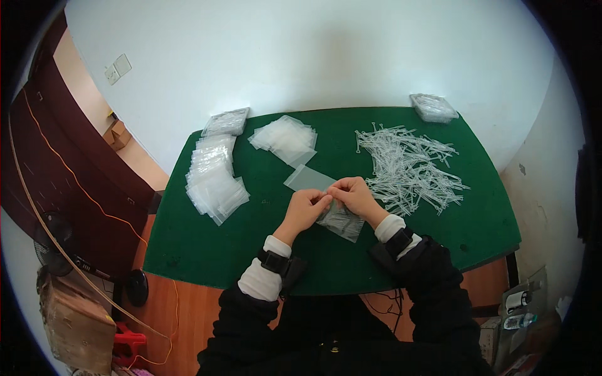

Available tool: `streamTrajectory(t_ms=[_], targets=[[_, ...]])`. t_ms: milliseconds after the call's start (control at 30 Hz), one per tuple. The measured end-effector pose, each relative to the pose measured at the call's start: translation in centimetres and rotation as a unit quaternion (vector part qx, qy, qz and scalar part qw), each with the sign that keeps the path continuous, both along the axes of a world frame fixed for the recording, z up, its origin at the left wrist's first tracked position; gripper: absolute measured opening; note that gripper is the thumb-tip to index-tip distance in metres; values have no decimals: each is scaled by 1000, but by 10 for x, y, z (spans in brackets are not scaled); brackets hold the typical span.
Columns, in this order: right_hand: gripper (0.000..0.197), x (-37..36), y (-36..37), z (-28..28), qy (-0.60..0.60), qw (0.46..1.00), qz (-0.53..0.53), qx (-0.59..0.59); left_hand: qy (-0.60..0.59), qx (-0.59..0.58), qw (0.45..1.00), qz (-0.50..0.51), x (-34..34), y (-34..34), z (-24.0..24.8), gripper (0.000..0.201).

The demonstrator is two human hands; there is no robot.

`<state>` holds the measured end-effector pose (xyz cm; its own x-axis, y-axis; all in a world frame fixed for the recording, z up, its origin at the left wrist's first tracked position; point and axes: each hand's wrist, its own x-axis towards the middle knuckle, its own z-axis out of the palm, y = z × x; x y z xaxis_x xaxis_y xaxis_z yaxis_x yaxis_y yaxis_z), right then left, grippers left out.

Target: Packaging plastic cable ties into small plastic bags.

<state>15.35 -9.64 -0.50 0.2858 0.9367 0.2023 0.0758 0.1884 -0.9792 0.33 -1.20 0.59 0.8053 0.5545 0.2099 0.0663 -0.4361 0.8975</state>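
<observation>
Over the middle of the green table [269, 250], my left hand [303, 212] and my right hand [356, 197] meet with fingers pinched on a small clear plastic bag [343, 224]. Greyish thin pieces show inside its lower part, while the fingers cover its upper part. Just beyond my hands lies a flat translucent bag section [307, 178]; I cannot tell whether it belongs to the same bag. Close to my right hand spreads a loose heap of thin clear plastic sticks [411, 169] with small looped ends.
Overlapping clear bags [216, 182] fan down the table's left side. Another pile of flat bags [285, 139] sits at the back, left of centre. Filled bag stacks stand at the back left [227, 121] and back right [434, 108]. A white wall [301, 56] borders the far edge.
</observation>
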Motion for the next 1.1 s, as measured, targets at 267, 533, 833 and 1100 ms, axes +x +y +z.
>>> streamTrajectory(t_ms=[267,533,833,1100], targets=[[14,-2,0,1,1,1000,-2,-8,-7,10,1000,4,-1,5,-6,22],[13,3,2,-2,-8,1000,-5,-4,21,-2,1000,-13,-2,7,-4,22],[14,9,0,2,14,1000,-27,1,15,-26,999,-20,-2,9,-4,22],[14,18,0,2,5,999,-45,-2,21,-26,999,-22,-2,8,-3,22]])
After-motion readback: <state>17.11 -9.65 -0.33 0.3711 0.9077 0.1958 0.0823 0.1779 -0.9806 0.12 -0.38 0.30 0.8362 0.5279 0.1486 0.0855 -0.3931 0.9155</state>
